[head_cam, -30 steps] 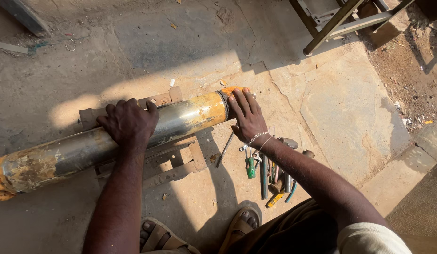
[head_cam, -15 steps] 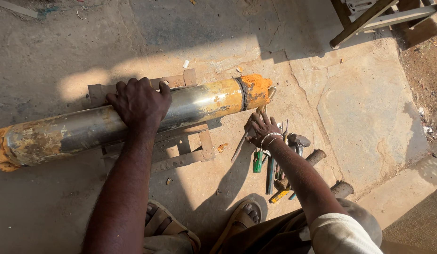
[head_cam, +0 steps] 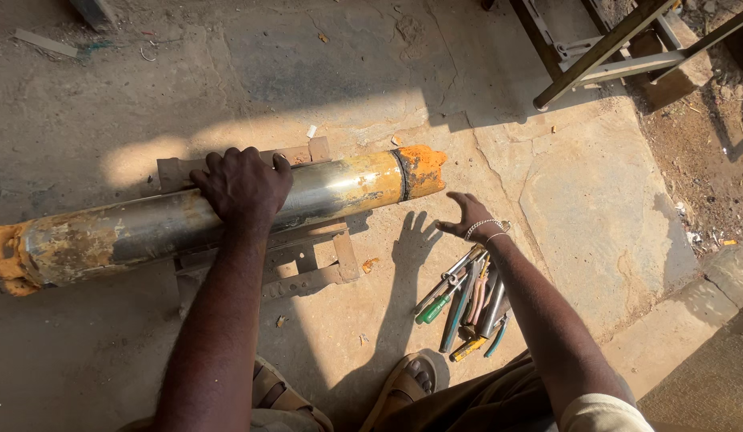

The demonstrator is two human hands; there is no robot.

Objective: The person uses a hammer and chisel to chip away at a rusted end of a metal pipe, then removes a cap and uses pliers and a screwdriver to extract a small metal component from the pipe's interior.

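A long steel cylinder (head_cam: 147, 224) with rusty orange ends lies across a low metal frame (head_cam: 307, 272) on the concrete floor. My left hand (head_cam: 242, 186) rests palm-down on top of the cylinder near its middle, fingers curled over the far side. My right hand (head_cam: 471, 218), a thin bracelet at its wrist, hovers with fingers spread just right of the cylinder's orange end (head_cam: 419, 170), touching nothing. Below that hand lies a heap of hand tools (head_cam: 466, 300), among them a green-handled screwdriver (head_cam: 434, 309).
A metal stand's legs (head_cam: 595, 52) cross the upper right. My sandalled feet (head_cam: 403, 384) are at the bottom edge. Small debris and a wood strip (head_cam: 43, 44) lie on the floor at the upper left. Bare soil (head_cam: 707, 136) borders the slab at right.
My right hand left the cylinder's orange end, dipped toward the tool heap, and now hovers spread above it. My left hand stays on the cylinder.
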